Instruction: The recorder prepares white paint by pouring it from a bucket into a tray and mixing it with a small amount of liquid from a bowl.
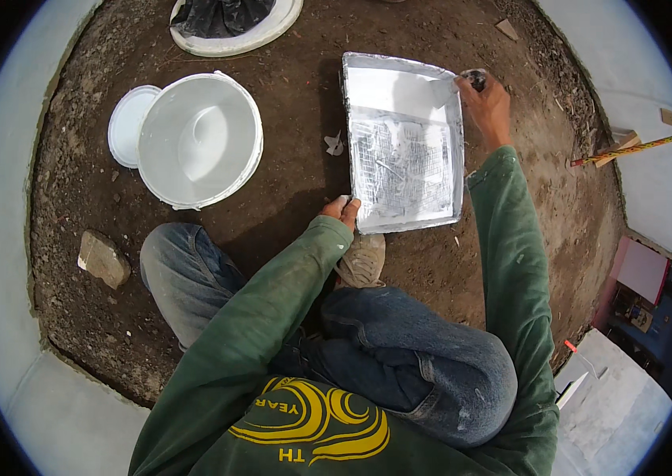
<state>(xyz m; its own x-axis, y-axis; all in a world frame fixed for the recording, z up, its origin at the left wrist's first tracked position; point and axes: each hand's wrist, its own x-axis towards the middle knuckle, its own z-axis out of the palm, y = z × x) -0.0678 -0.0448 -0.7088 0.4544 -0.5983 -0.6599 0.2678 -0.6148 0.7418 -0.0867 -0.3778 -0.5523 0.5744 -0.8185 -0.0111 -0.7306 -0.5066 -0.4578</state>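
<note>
A paint tray [406, 151], smeared with white paint over its ridged floor, is held in front of me between my hands. White liquid lies pooled at its far end. My left hand [341, 211] is closed on the near left corner of the tray. At the far right edge, my right hand [488, 105] has its fingers curled around the rim. A small dark patch shows by those fingers, and I cannot make out what it is. Left of the tray stands a white bucket [199, 141], open on top, with pale paint residue inside.
A round white lid [124, 127] lies against the bucket's left side. Further off is a white tub [272, 30] with black plastic in it. A stone [103, 259] rests on the bare soil near my knee. Pale walls curve around, with a striped stick [633, 148] at the right.
</note>
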